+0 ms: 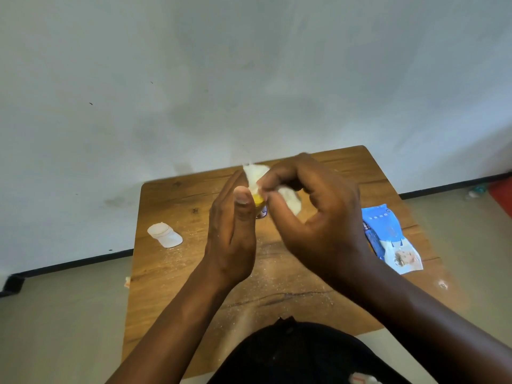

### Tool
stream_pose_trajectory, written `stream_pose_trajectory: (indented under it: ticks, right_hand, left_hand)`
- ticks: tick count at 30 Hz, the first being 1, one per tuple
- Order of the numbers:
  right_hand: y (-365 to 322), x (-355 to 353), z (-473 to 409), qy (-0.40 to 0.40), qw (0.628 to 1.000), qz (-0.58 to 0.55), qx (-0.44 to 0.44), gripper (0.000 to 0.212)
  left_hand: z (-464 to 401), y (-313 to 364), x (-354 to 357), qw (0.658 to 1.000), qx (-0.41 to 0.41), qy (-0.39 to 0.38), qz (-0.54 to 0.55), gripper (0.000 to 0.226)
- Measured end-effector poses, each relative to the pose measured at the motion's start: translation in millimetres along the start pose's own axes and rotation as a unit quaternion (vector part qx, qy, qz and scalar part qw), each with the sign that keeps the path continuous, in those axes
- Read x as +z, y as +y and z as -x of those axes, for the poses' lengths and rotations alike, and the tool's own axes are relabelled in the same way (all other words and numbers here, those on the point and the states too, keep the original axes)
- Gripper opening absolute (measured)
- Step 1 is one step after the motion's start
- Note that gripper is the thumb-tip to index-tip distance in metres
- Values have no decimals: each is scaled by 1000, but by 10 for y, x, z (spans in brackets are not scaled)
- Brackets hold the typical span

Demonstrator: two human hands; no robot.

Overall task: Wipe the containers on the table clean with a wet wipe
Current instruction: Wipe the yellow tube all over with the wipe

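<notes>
My left hand (232, 231) is raised over the middle of the table (171, 261), fingers straight and close together, thumb pressed in toward them, pinching a small container (260, 202). Only its yellow top and a sliver of dark label show past my thumb, so I can't tell its full shape; its long axis looks roughly upright, tilted slightly away from me. My right hand (313, 217) is just beside it on the right, curled, with thumb and fingertips bunched on the white wet wipe (289, 196). The wipe is draped over the far side of the container top and also pokes up behind my left fingers. So the key relation: container sits between both hands, left hand holds it, right hand works the wipe from the right and over the top. Both hands are touching or nearly touching at the container. My guess is the next stroke needs the left to turn the container while the right rubs around it. Further out: a white bottle (164, 235) lies on its side near the left edge of the table, well apart from my hands, likely next. The blue wipes pack (388, 239) lies flat at the right edge, nearer my right hand.
</notes>
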State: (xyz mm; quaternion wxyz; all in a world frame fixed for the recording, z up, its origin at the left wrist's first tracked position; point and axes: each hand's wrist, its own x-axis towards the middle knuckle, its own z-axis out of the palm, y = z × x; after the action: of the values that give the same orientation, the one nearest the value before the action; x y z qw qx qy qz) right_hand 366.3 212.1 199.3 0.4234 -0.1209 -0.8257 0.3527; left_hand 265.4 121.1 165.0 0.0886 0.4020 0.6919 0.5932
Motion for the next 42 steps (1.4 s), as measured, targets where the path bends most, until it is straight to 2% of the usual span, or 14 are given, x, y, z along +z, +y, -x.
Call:
stream_pose_trajectory:
  ticks: [3,5,8,12,16,19,21,26,29,34,38,42]
  right_hand:
    - [105,-41,-92,31,995,-37,92,12]
    - [127,-86,-148,61,989,-53,122,12]
    - [100,-119,-159,91,985,-68,130,12]
    - [33,23,-28,47,997,-33,49,19]
    - [137,169,291,-80,994,55,-51,32]
    - [224,162,513,-146,982,70,-99,25]
    - [236,141,477,-131,983,75,-109,21]
    - [193,107,-5,-12,993,93,-65,21]
    - [214,78,-19,-45,991,94,-83,18]
    - [250,77,408,-182,971,81,-130,14]
    - [283,37,512,-213,962,80,-149,17]
    - [307,51,453,-163,962,120,-182,15]
  left_hand:
    - [17,90,15,999,-44,-8,4,54]
    - [-4,148,11,997,-74,-8,35,51]
    - [-67,192,11,988,-121,11,99,73]
    - [-124,169,14,968,-168,41,184,68]
    - [-226,202,-37,933,-200,40,297,81]
    - [-305,201,-87,901,-232,28,364,87]
    - [-306,179,-77,889,-248,25,383,88]
    - [-213,204,51,846,-311,22,432,81]
    - [-233,203,20,845,-317,12,431,83]
    - [-335,87,-120,848,-304,65,429,84]
    - [-349,10,-161,808,-344,114,465,82]
    - [-372,17,-138,752,-396,164,501,75]
